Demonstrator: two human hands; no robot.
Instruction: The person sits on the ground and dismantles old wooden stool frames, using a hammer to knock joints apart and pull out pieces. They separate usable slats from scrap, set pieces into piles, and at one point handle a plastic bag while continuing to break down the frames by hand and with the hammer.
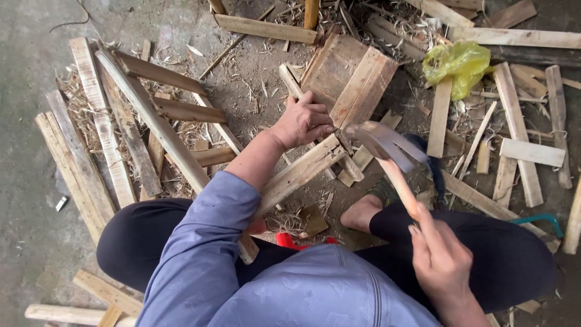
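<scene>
Hammering over a wooden slat amid scrap wood
Lashed slat frame (130, 115) at nine o'clock; left hand (302, 121) at centre, fingers clenched on slat (302, 169); blurred hammer (387, 148) just right of it, handle grasped in right hand (442, 260) at five o'clock; yellow bag (457, 63) at two o'clock

Soft even daylight, no hard shadows, no glare, hammer (387, 151) streaked with motion blur beside the sharp left hand (302, 121), planks bowing toward frame edges
</scene>
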